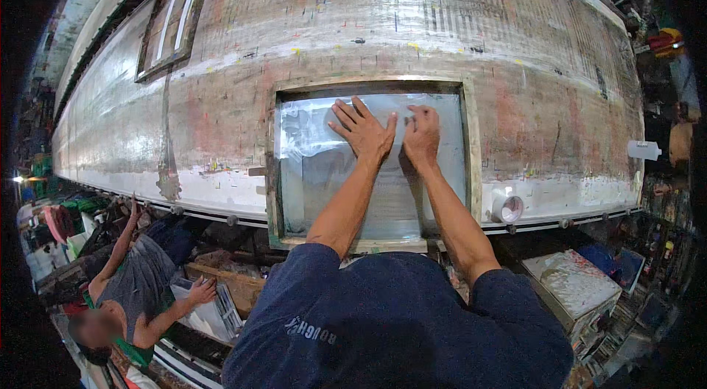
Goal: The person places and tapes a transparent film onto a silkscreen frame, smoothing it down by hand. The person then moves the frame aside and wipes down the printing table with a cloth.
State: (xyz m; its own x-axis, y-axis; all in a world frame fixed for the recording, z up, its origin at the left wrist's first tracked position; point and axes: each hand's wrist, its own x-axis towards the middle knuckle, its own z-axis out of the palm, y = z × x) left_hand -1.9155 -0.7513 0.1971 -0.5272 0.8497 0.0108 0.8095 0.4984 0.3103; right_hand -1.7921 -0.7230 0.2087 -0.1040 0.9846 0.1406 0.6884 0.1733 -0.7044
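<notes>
A pale, scuffed rectangular frame [474,168] with a taut, smooth grey-blue panel [317,190] lies on a long, light table with a streaked, stained top [552,116], its near bar at the table's near edge, close to the person's body. Wrinkled, glossy clear film [305,140] covers the frame's far left inner corner. Inside the frame, the bare left hand [366,135] lies palm down with fingers spread, gripping nothing; just to its right, the bare right hand [421,137] has bent fingers over the panel, and whether they pinch anything I cannot tell. Right of the frame, near its lower corner, stands a round white hollow roll [508,207]; tabletop stretches beyond it. Left of the frame, a wide run of tabletop separates it from a narrower dark-edged frame with white strips [177,17].
</notes>
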